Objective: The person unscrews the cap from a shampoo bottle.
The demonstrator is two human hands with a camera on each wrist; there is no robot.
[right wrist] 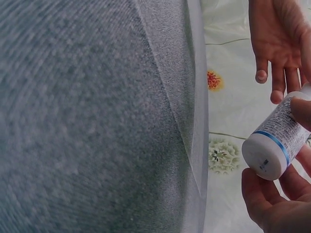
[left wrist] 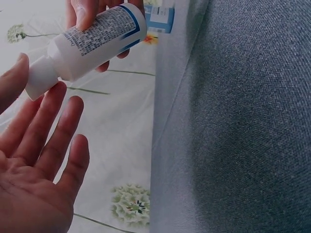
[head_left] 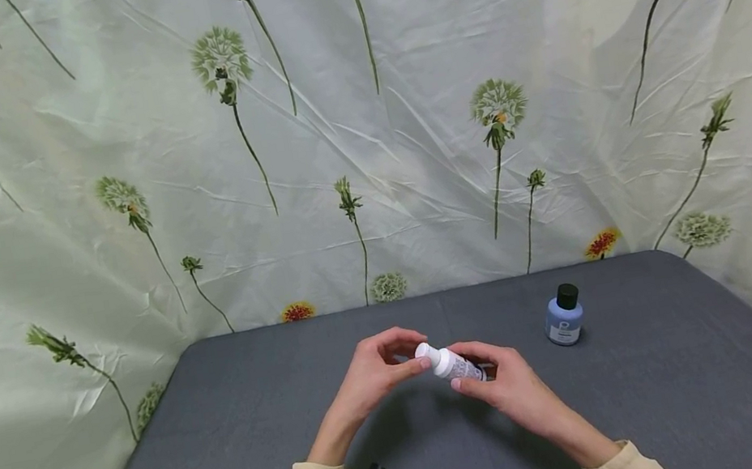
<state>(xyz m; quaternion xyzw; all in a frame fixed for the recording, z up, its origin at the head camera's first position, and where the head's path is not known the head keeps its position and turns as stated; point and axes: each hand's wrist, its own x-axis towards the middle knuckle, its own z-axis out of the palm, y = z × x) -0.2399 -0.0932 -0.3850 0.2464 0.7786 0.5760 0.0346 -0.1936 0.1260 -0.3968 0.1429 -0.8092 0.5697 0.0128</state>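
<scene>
A small white bottle (head_left: 463, 369) with printed text and a blue band is held tilted above the table, its cap end toward the left. My right hand (head_left: 511, 385) grips the bottle's body, thumb on the near side and fingers around the far side. At the other end, my left hand (head_left: 378, 369) pinches the white cap (left wrist: 41, 77) between thumb and fingertips, its remaining fingers spread out. In the right wrist view the bottle's round base (right wrist: 266, 156) faces the camera. Whether the cap is loose on the neck, I cannot tell.
A blue bottle (head_left: 563, 319) with a black cap stands upright on the dark grey table (head_left: 243, 419), to the right of my hands. Behind the table hangs a pale curtain (head_left: 407, 147) with a dandelion print. Black wrist cameras sit at both sleeves.
</scene>
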